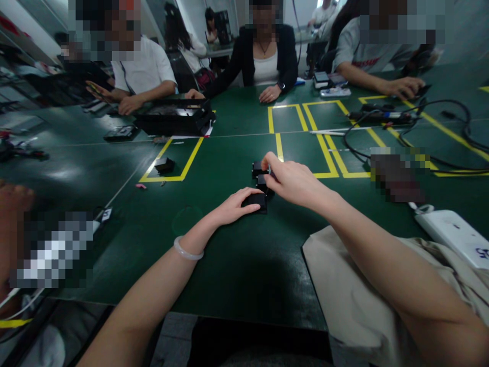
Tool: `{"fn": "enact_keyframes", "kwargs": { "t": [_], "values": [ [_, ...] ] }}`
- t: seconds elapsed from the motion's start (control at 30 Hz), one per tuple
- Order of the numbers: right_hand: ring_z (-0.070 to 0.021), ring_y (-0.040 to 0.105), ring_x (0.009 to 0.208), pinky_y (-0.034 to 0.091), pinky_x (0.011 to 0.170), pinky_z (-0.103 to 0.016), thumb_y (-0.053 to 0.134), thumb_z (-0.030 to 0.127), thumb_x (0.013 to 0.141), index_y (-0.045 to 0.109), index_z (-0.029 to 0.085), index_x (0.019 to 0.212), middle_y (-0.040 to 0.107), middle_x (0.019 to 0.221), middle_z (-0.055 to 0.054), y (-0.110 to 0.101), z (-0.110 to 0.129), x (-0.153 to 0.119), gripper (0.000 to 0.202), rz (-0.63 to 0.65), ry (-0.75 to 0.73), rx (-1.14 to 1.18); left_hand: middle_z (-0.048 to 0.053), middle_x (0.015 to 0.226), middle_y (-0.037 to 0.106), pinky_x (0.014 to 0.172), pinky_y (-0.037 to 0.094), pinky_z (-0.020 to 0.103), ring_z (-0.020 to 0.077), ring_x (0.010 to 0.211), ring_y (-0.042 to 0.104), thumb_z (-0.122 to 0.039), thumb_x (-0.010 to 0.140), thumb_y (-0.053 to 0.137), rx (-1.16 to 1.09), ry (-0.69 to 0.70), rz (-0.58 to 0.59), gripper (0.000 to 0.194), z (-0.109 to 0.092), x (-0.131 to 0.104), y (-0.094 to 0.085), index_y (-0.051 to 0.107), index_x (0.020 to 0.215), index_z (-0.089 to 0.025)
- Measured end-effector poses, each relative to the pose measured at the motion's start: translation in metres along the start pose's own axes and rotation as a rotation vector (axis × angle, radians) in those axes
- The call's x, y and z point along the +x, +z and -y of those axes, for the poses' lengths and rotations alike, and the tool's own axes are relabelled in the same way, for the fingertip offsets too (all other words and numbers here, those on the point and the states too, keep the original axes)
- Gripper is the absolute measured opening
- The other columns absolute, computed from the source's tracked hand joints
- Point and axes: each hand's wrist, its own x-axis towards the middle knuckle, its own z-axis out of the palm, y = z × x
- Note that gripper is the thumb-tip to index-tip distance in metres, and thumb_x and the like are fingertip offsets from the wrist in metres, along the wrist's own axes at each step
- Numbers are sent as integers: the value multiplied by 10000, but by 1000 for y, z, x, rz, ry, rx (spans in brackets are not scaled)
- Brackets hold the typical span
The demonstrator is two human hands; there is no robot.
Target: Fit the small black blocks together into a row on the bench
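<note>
Three small black blocks stand close together in a row on the green table [229, 265]. My left hand [239, 206], wearing a pale bangle, is closed round the nearest black block [256, 202], thumb on its near side and fingers across the far side. My right hand [284, 178] is curled at the other two, the middle black block [262, 182] and the far black block [256, 168]. Its thumb and forefinger bend down against their right side, and the fingertips are partly hidden. Whether that hand has lifted either block I cannot tell.
Yellow tape [193, 158] marks rectangles; another black block [164, 164] lies in the left one. A black open box [175, 116] stands beyond it. A beige cloth bag [332, 275] and white power bank [454, 232] lie right, near black cables [462, 104]. People sit opposite.
</note>
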Motion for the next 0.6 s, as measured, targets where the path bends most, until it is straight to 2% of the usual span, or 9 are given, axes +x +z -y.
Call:
{"fn": "enact_keyframes", "kwargs": {
  "t": [0.1, 0.3, 0.5, 0.6],
  "values": [
    [-184, 585, 682, 226, 525, -267, 375, 400, 939, 499, 215, 1055, 658, 785, -27, 1, 0, 1, 251, -3, -5, -17, 60, 1227, 561, 985, 408, 379, 240, 1123, 529, -500, 909, 502, -5, 0, 2, 470, 1, 0, 0, 489, 1308, -251],
    [-174, 573, 658, 233, 529, -265, 365, 300, 927, 467, 204, 1131, 662, 823, -36, 1, -2, -1, 247, -5, -18, -10, 60, 1221, 561, 971, 411, 374, 241, 1118, 531, -500, 913, 495, -6, 3, 3, 466, -1, 0, 0, 492, 1303, -245],
    [-185, 590, 690, 220, 527, -266, 376, 406, 939, 505, 212, 1052, 663, 789, -32, 2, -1, 1, 259, -5, 4, -22, 60, 1221, 561, 978, 404, 374, 239, 1120, 527, -499, 915, 493, 0, -1, 8, 467, -2, 0, -1, 487, 1309, -248],
    [-178, 588, 678, 217, 529, -270, 352, 354, 950, 510, 212, 1066, 668, 801, -36, 2, -1, 1, 242, 8, 1, -50, 61, 1215, 560, 968, 411, 375, 239, 1110, 531, -500, 916, 492, 0, -5, 12, 469, -1, 0, -1, 484, 1312, -249]
  ]
}}
